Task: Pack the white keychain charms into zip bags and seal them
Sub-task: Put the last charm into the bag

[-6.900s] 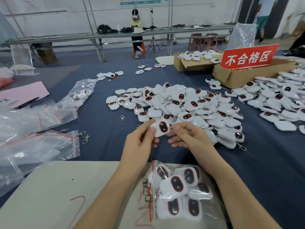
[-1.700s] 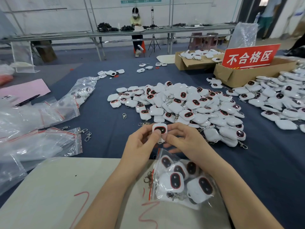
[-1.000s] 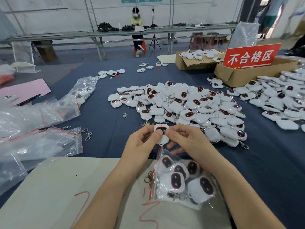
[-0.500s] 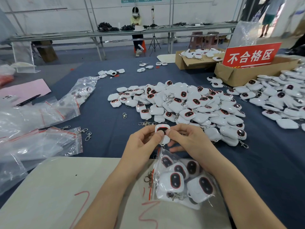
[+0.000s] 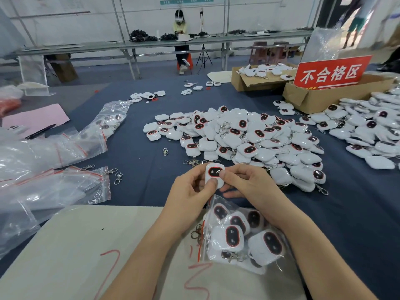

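The left hand [image 5: 190,192] and right hand [image 5: 249,185] pinch one charm [image 5: 214,173] between them just beyond the bag [image 5: 216,200], which lies on the surface [image 5: 140,165] part-filled and apparently unsealed, while a large pile [image 5: 249,135] farther off lies loose, so most packing is not yet done.
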A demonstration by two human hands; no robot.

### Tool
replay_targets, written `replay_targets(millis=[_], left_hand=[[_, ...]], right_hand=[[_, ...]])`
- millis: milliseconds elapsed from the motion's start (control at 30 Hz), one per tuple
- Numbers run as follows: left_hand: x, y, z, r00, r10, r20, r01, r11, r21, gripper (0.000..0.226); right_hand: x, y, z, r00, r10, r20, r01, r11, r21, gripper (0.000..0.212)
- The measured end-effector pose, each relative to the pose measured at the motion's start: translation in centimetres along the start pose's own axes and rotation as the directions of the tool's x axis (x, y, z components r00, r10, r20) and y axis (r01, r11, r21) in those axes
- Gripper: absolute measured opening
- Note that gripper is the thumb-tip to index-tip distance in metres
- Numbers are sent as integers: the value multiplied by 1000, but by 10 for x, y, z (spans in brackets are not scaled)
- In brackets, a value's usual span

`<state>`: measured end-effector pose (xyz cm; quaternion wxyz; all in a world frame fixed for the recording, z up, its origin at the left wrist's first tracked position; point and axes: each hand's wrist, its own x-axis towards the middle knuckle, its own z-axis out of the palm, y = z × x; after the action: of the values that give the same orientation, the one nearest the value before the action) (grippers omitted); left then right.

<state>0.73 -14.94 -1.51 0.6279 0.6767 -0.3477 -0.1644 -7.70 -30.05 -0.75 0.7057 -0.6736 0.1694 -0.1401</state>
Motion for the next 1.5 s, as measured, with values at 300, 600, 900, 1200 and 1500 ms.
replay_targets(millis=[300,600,900,1200,1500], left_hand=[[0,1,5,994,-5,-111,2,1000,-29,12],[-5,6,8,968,185,-168,-179,983,48,20],[-6,8,6,984,101,-149,-111,992,-61,24],[-2,0,5,994,-32,-105,6,971,-237,20],[-4,2,8,990,77,-121,-97,981,-167,18]], right_hand=[[1,-1,-1,999,-38,25,34,990,133,17],[-6,-4,-6,964,-261,57,259,965,33,14],[-6,-4,-3,957,-279,81,277,960,31,20],[-6,-8,-2,912,-410,-31,405,908,-104,24],[-4,-1,1,890,-456,9,450,875,-180,29]])
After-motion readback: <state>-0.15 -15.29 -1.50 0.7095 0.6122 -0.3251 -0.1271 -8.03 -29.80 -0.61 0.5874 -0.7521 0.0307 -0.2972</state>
